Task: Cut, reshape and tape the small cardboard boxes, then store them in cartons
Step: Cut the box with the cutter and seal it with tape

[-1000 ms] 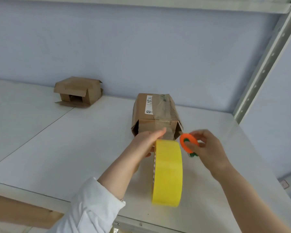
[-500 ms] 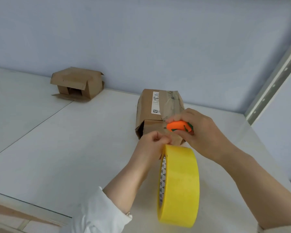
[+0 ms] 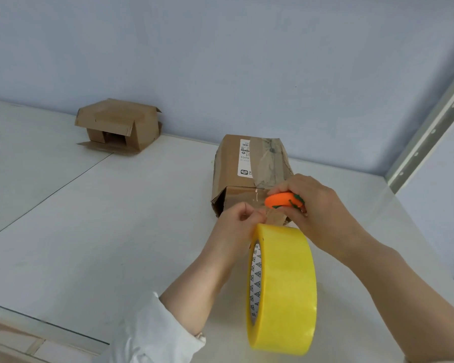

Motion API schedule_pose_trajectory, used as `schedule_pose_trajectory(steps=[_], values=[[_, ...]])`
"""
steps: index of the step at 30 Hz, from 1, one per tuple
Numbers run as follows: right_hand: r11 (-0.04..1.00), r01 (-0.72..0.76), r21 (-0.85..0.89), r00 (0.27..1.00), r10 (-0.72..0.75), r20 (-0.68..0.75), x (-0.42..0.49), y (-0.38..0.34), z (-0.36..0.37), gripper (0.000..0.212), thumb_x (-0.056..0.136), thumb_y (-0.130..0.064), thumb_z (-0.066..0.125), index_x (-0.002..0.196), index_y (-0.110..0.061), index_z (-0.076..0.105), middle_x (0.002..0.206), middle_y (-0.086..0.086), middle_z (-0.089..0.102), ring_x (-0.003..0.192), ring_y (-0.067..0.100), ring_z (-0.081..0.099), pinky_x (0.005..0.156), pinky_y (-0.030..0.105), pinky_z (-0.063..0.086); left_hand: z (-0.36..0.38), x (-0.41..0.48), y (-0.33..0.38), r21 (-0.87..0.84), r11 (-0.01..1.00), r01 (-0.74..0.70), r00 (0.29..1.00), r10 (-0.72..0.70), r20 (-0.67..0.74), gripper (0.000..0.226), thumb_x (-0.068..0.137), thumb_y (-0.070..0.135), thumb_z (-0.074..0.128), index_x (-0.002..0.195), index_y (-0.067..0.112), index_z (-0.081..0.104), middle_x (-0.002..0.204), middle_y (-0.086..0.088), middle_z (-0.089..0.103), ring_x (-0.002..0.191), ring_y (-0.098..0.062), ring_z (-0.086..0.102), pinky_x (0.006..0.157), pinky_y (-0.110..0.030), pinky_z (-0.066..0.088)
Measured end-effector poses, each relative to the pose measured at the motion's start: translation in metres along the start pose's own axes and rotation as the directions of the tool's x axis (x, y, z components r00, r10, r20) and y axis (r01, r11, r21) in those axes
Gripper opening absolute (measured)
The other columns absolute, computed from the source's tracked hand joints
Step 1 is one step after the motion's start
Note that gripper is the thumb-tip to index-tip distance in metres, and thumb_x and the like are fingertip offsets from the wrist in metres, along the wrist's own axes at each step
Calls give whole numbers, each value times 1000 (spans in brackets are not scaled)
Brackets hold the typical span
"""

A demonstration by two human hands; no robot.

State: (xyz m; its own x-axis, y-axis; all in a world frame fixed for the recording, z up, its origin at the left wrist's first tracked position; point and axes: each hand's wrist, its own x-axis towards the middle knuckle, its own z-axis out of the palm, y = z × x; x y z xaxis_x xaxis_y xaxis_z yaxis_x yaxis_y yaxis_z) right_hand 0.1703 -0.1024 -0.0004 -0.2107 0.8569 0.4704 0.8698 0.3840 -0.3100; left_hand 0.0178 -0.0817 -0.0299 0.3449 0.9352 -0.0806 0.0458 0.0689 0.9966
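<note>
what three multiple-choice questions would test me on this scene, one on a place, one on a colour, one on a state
1. Where is the labelled box?
A. on the white table, behind the tape roll
B. on the floor
C. stacked on another box

2. What colour is the tape roll?
A. blue
B. red
C. yellow

3. What is the right hand doing?
A. lying flat and open
B. gripping the orange cutter
C. curled, holding nothing

Answers:
1 A, the box sits on the tabletop beyond the roll.
2 C, the roll's whole band is yellow.
3 B, its fingers curl round the cutter at the box's near flap.
</note>
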Motion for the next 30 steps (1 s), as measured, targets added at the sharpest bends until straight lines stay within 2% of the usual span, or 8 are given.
schedule_pose_trajectory(steps=[2, 6, 10, 14, 20, 24, 28, 30], values=[[1000, -6, -11, 1000, 6, -11, 0, 1, -4, 27, 75, 2, 72, 96, -15, 68, 87, -24, 49, 82, 9, 52, 79, 2, 33, 0, 0, 0, -1, 1000, 15, 1000, -15, 10, 27, 92, 22, 55, 66, 17, 48, 63, 2, 48, 54, -6, 42, 53, -17, 33], [991, -93, 94, 994, 98, -42, -3, 0, -21, 24, 77, -2, 71, 96, -17, 69, 87, -19, 57, 83, -3, 55, 77, 1, 36, -1, 0, 0, 20, 1000, 13, 1000, -14, 18, 28, 93, 24, 53, 66, 18, 49, 60, 5, 47, 50, -4, 41, 50, -14, 33], [998, -60, -7, 998, 60, 4, -6, 3, -6, 27, 74, 3, 73, 95, -13, 69, 85, -18, 52, 79, 7, 49, 78, 0, 32, 0, 0, 2, -3, 1000, 3, 1000, -3, 17, 28, 93, 25, 54, 66, 17, 50, 69, -2, 50, 61, -10, 43, 56, -17, 35], [992, -112, 64, 993, 115, -38, -8, 5, -15, 25, 76, 1, 72, 95, -14, 70, 86, -18, 55, 81, 6, 53, 76, 1, 35, -1, 0, 3, -7, 1000, 21, 999, -21, 35, 29, 93, 23, 54, 65, 17, 49, 62, 4, 49, 53, -3, 45, 46, -7, 37], [994, -112, 16, 994, 112, -17, -13, 6, -10, 23, 77, 1, 70, 96, -11, 69, 91, 2, 64, 88, 21, 57, 75, 7, 36, -1, -2, 5, -16, 999, 29, 999, -29, 42, 26, 93, 25, 55, 69, 15, 51, 65, 3, 51, 54, -3, 46, 46, -6, 38], [995, -81, 54, 992, 85, -93, -15, 10, -24, 21, 76, 1, 72, 92, -13, 70, 87, -4, 63, 81, 8, 54, 74, 3, 35, -2, -7, 8, 6, 1000, 30, 998, -30, 50, 27, 93, 25, 54, 68, 15, 51, 63, 4, 50, 51, -1, 46, 44, -5, 36], [997, -75, -37, 997, 75, 22, -23, 16, -10, 23, 72, 4, 73, 89, -11, 70, 83, -9, 56, 82, 25, 58, 78, 0, 31, -1, -11, 9, -8, 999, 31, 999, -31, 39, 28, 92, 26, 55, 67, 16, 50, 67, 1, 50, 55, -6, 44, 45, -5, 36], [991, -132, 37, 991, 132, -1, -28, 16, -11, 23, 75, 1, 73, 89, -16, 69, 85, -10, 59, 83, 14, 58, 76, 2, 34, 0, -14, 10, -10, 1000, 27, 999, -27, 45, 29, 92, 27, 55, 66, 17, 50, 66, 2, 50, 56, -6, 45, 46, -5, 36]])
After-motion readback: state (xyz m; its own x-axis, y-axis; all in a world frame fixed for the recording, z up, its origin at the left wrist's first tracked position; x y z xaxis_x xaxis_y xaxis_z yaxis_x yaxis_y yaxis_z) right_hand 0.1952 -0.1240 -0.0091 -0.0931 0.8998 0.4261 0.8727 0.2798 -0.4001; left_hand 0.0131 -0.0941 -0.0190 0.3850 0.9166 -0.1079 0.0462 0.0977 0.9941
